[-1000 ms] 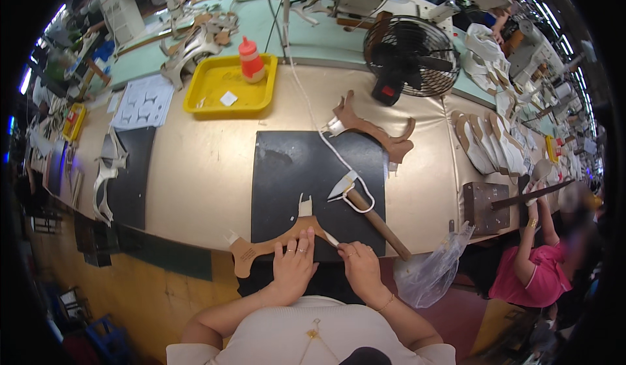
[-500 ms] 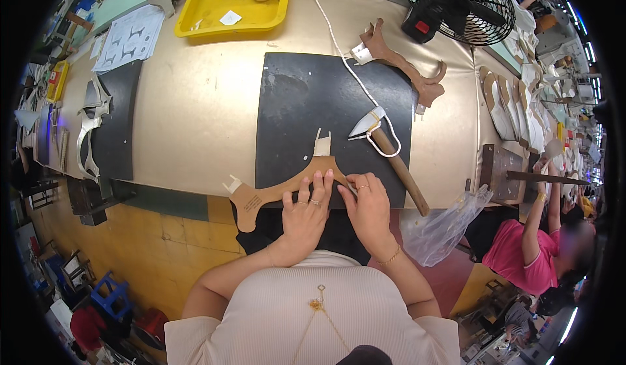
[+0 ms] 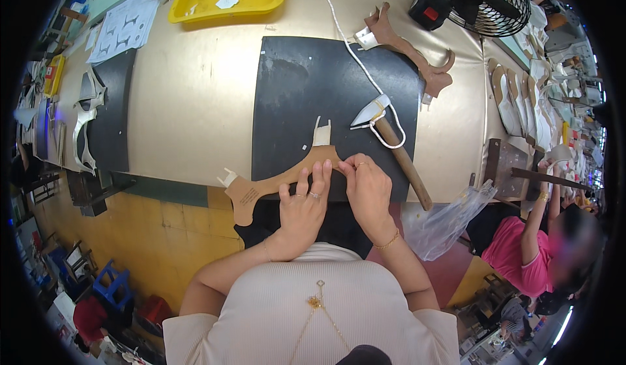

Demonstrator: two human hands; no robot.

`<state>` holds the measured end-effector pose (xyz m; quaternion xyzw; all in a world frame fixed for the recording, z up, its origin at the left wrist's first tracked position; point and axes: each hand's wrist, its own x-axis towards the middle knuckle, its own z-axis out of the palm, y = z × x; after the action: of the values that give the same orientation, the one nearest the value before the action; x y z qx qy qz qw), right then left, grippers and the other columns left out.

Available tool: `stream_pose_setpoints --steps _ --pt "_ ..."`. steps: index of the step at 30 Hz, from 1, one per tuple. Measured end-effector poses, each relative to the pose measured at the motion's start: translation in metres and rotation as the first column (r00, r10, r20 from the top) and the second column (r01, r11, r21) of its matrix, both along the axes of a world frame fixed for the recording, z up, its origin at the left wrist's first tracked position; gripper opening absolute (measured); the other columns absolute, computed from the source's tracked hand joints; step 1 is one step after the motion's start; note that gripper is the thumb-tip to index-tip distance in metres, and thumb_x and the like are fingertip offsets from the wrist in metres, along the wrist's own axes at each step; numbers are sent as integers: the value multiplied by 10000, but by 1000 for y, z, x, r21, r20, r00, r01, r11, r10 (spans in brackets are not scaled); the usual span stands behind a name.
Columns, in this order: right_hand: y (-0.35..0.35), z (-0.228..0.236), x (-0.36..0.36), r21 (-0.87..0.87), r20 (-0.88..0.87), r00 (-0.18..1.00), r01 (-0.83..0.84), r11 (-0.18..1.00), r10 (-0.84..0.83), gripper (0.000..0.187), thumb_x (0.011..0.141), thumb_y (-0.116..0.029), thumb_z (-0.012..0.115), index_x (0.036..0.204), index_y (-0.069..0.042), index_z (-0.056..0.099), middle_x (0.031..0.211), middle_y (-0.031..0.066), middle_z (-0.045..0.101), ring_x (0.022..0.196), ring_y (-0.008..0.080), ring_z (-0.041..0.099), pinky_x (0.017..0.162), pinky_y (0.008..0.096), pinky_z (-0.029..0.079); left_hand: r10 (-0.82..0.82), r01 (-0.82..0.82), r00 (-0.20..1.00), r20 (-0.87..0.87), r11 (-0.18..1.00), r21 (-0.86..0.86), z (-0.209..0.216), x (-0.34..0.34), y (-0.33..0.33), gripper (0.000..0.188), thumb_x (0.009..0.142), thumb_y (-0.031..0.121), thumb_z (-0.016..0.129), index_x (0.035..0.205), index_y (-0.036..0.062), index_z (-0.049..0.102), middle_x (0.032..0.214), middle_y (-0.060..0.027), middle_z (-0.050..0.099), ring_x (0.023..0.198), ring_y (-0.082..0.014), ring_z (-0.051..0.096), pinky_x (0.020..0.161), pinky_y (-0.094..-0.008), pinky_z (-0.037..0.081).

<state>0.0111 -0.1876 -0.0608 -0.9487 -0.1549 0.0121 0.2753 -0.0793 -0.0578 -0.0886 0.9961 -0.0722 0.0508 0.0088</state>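
A tan, branched shoe-upper piece [image 3: 280, 181] with pale tabs at its ends lies across the front edge of a black mat [image 3: 287, 97]. My left hand [image 3: 304, 202] rests on its middle, fingers stretched out and pressing it down. At the right side of the piece, my right hand [image 3: 367, 185] pinches the edge between thumb and fingertips. The fingers cover part of that edge. A hammer [image 3: 399, 146] with a wooden handle lies on the mat to the right, a white cord [image 3: 360, 61] looped about its head.
Brown upper pieces [image 3: 411, 55] lie at the mat's far right corner. Beyond are a yellow tray [image 3: 228, 14] and a black fan [image 3: 473, 3]. Printed sheets [image 3: 124, 32] lie far left. A clear plastic bag [image 3: 450, 225] hangs at the front edge; a person in pink [image 3: 518, 254] works at right.
My right hand has shifted up along the piece's right edge, its fingertips now drawn together there. My left hand stays on the piece. The whole view has tilted slightly.
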Motion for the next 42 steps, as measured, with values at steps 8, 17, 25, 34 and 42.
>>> stream_pose_setpoints --steps 8,17,25,34,42 --pt "1 1 5 -60 -28 999 -21 998 20 190 936 -175 694 848 -41 592 791 111 662 675 313 659 581 417 505 26 -26 1000 -3 999 22 -5 -2 -1 894 712 348 807 1520 181 464 1443 -29 441 1289 -212 419 963 -471 303" --pt "-1 2 5 -50 -112 994 -1 999 -5 200 937 -207 698 862 -47 605 782 103 651 680 297 662 596 407 510 45 -47 998 -52 999 -26 8 6 -3 876 736 365 808 1525 212 460 1367 -33 480 1211 -241 477 919 -473 318" --pt "-1 0 1 -41 -42 999 -17 999 15 172 932 -184 692 873 -50 602 810 93 641 714 289 653 629 404 512 36 -103 979 -200 937 -335 16 30 13 1274 507 593 901 1575 152 363 1311 -67 459 1059 -277 463 887 -482 290" --pt "1 -4 0 -70 2 1000 -13 997 13 174 927 -204 692 869 -70 598 795 86 623 726 275 657 633 396 524 152 -230 944 -292 940 -254 26 34 18 1345 492 712 831 1571 80 335 1271 -131 498 1050 -298 460 860 -471 303" --pt "0 2 9 -38 -120 993 7 999 -12 219 925 -241 698 866 -61 589 751 104 660 670 318 676 575 429 520 -85 109 992 95 951 -289 15 15 6 947 735 453 846 1459 -17 456 1442 -150 472 1350 -325 427 1092 -509 280"
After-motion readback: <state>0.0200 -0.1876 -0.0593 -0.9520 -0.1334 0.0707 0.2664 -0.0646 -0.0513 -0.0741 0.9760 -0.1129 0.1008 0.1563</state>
